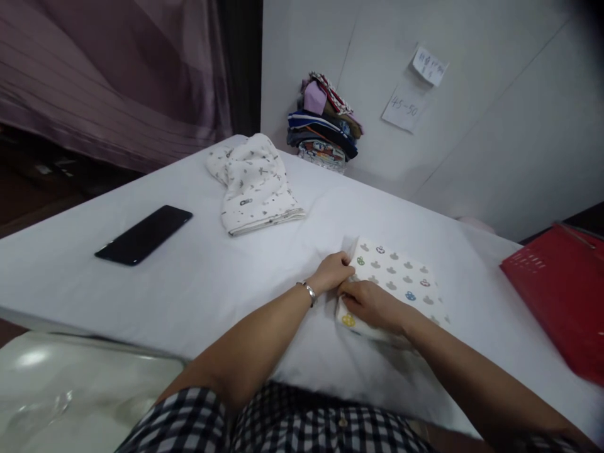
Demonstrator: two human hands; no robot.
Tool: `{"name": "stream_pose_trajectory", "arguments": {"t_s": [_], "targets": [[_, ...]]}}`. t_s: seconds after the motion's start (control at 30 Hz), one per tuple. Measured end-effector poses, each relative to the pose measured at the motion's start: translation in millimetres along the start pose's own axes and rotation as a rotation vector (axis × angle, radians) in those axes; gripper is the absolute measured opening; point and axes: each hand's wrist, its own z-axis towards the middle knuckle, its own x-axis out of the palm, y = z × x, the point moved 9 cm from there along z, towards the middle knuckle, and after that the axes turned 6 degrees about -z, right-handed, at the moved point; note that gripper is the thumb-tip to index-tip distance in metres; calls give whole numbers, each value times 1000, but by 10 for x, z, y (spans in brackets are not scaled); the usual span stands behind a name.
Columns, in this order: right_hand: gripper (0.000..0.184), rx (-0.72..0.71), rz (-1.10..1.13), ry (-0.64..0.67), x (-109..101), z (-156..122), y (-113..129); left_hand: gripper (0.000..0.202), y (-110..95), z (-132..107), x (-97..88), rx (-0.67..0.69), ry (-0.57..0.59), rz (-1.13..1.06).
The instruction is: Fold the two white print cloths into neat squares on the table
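A white cloth (400, 272) with a small mushroom-like print in grey, blue, green and yellow lies folded flat on the white-covered table. My left hand (333, 272) is closed at the cloth's left edge, with a bracelet on that wrist. Close beside it, my right hand (375, 304) reaches across the near left part of the cloth, fingers curled onto the edge. Both sets of fingertips are partly hidden. Farther back, to the left, a second white cloth (258, 185) with small dark prints lies partly folded and rumpled.
A black phone (145, 234) rests on the left of the table (207, 283). Folded clothes (324, 129) are stacked against the wall. On the right lies a red bag or folder (561, 296). A pale plastic chair (85, 390) stands at the near left.
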Motion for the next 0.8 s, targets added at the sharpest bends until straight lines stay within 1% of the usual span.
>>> {"name": "stream_pose_trajectory", "arguments": {"t_s": [0.07,0.1,0.13,0.17,0.2,0.23,0.27,0.3,0.33,0.37,0.4,0.43,0.5,0.57,0.63,0.73,0.8], "targets": [[23,-24,92,30,-4,-46,8,9,-6,-12,2,-11,8,-5],[25,-25,157,30,-30,-69,-8,9,-4,-17,7,-19,15,-7],[26,-14,219,4,-84,-83,-47,9,-2,-20,12,-22,21,-9],[26,8,267,-64,-177,-88,-117,10,0,-22,15,-23,23,-11],[26,39,291,-177,-308,-86,-216,10,5,-23,13,-24,18,-13],[26,75,283,-320,-457,-85,-337,12,10,-25,10,-24,10,-14],[28,110,242,-466,-598,-84,-462,13,18,-28,5,-27,1,-15],[32,140,173,-579,-696,-66,-576,13,28,-32,2,-33,-7,-14],[38,166,87,-639,-737,-14,-678,14,35,-36,-1,-37,-13,-10],[44,189,-1,-640,-718,76,-773,14,37,-40,-3,-38,-17,-2],[50,209,-78,-581,-640,197,-864,14,32,-43,-7,-33,-22,5],[53,226,-134,-494,-528,320,-952,14,26,-46,-12,-28,-27,10],[55,249,-195,-350,-315,495,-1087,15,14,-49,-27,-19,-40,12],[56,249,-210,-297,-212,556,-1145,17,7,-50,-31,-11,-46,6],[57,234,-176,-286,-200,541,-1153,18,-1,-53,-30,5,-55,9],[57,234,-101,-323,-288,475,-1155,19,-8,-67,-24,23,-64,20],[58,241,-131,-345,-333,472,-1145,19,-10,-79,-13,20,-52,35]]}}
